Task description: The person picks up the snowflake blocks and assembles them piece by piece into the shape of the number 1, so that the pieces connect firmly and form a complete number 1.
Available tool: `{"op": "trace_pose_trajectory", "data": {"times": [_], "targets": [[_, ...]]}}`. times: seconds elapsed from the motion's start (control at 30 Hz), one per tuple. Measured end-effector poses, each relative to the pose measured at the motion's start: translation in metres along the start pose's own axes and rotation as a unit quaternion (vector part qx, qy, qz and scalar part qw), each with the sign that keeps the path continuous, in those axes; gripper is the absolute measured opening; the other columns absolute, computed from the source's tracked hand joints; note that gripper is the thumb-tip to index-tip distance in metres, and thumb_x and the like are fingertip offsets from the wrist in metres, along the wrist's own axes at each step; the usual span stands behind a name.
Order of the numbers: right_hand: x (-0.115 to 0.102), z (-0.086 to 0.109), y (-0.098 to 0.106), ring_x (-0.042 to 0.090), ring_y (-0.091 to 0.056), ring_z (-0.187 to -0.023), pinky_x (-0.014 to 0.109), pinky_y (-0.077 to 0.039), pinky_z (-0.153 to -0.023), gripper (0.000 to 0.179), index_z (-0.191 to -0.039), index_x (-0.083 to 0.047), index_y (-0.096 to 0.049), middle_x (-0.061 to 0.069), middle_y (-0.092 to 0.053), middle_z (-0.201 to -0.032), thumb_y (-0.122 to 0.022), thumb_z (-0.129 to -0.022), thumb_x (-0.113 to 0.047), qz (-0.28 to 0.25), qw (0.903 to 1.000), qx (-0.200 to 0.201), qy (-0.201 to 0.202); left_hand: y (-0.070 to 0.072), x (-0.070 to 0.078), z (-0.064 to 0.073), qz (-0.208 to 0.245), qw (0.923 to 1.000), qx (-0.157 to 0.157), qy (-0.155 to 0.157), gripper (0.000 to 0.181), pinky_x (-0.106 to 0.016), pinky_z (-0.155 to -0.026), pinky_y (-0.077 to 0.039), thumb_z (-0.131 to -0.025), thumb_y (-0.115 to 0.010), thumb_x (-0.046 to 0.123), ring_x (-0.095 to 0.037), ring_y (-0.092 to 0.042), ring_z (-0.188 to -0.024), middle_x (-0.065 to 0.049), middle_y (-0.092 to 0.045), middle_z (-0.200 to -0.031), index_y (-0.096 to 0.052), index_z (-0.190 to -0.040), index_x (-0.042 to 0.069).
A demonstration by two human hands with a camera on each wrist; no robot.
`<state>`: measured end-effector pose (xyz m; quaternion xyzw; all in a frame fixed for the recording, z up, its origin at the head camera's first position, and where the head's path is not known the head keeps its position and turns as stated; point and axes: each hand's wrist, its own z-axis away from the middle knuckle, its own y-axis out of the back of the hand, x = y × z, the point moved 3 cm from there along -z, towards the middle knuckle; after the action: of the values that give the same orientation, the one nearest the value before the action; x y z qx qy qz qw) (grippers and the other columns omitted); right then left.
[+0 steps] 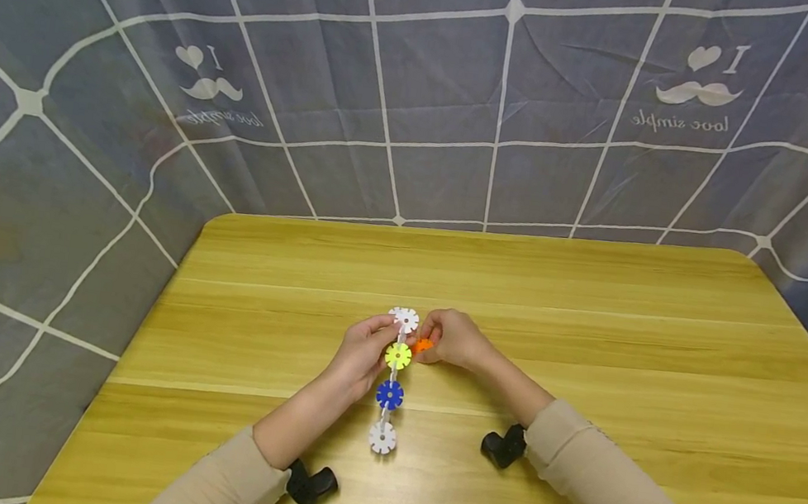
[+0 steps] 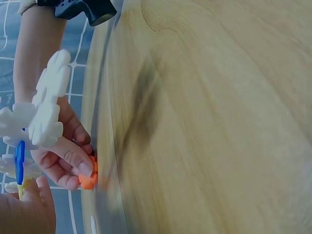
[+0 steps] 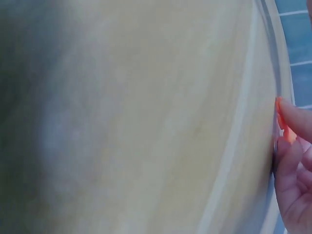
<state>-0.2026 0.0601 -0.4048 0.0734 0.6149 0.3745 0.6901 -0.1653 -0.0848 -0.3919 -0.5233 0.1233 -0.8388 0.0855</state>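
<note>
My left hand point(image 1: 360, 357) grips a chain of notched snowflake discs near its far end. Along the chain, a white disc point(image 1: 407, 320) comes first, then a yellow disc point(image 1: 398, 356), a blue disc point(image 1: 390, 395) and a white disc point(image 1: 383, 438) nearest me, joined by white discs seen edge-on. My right hand point(image 1: 460, 340) pinches an orange disc point(image 1: 424, 345) between thumb and fingers, just right of the yellow one. In the left wrist view, the orange disc point(image 2: 88, 174) shows at the fingertips. Whether it touches the chain, I cannot tell.
Both hands are over a wooden table point(image 1: 625, 344). Black wrist devices sit at the left forearm point(image 1: 311, 487) and the right forearm point(image 1: 504, 446). A grey curtain point(image 1: 450, 108) with white lines hangs behind the table and along its sides.
</note>
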Motion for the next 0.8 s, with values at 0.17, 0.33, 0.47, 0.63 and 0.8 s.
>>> {"op": "trace_pose_trajectory", "data": {"times": [0.17,0.33,0.47,0.63,0.8], "targets": [[0.007,-0.001,0.004,0.014,-0.047,-0.053,0.021,-0.048,-0.049,0.017,-0.094,0.005,-0.061,0.006,-0.049,-0.067,-0.064,-0.079,0.012,-0.090,0.9957,-0.003,-0.024,-0.001,-0.001,-0.001,0.008,1.0000,-0.004,-0.001,0.030,-0.017,-0.065,-0.054,-0.096,-0.047,0.002,-0.009,-0.064,-0.074,-0.012,-0.060,-0.095,-0.048,-0.122,-0.012],[0.012,0.001,0.012,0.014,-0.050,-0.055,0.022,-0.051,-0.051,0.023,-0.106,0.009,-0.061,0.008,-0.050,-0.072,-0.053,-0.086,0.014,-0.144,0.9890,0.006,-0.034,-0.003,-0.002,0.000,0.007,1.0000,-0.004,0.000,0.029,-0.018,-0.065,-0.054,-0.096,-0.047,0.001,-0.010,-0.065,-0.074,-0.014,-0.061,-0.096,-0.049,-0.121,-0.012],[0.012,0.002,0.020,0.014,-0.052,-0.057,0.020,-0.051,-0.054,0.022,-0.109,0.010,-0.058,0.009,-0.051,-0.076,-0.051,-0.088,0.013,-0.184,0.9823,0.011,-0.032,-0.004,-0.003,0.002,0.002,1.0000,-0.008,0.004,0.028,-0.018,-0.067,-0.054,-0.096,-0.047,0.001,-0.011,-0.065,-0.075,-0.015,-0.062,-0.098,-0.050,-0.121,-0.011],[0.008,0.006,0.029,0.015,-0.053,-0.060,0.021,-0.051,-0.057,0.022,-0.111,0.011,-0.053,0.010,-0.052,-0.079,-0.048,-0.090,0.011,-0.225,0.9740,0.009,-0.022,-0.007,-0.004,0.003,0.003,0.9998,-0.022,0.000,0.027,-0.019,-0.068,-0.054,-0.096,-0.046,0.000,-0.012,-0.065,-0.077,-0.016,-0.062,-0.098,-0.049,-0.119,-0.012],[0.002,0.009,0.037,0.014,-0.053,-0.063,0.023,-0.051,-0.061,0.023,-0.115,0.009,-0.049,0.010,-0.051,-0.083,-0.045,-0.092,0.009,-0.256,0.9667,0.010,-0.011,-0.010,-0.005,0.001,0.005,0.9995,-0.030,-0.003,0.027,-0.019,-0.069,-0.055,-0.095,-0.045,-0.002,-0.014,-0.065,-0.079,-0.016,-0.061,-0.099,-0.049,-0.119,-0.013]]}}
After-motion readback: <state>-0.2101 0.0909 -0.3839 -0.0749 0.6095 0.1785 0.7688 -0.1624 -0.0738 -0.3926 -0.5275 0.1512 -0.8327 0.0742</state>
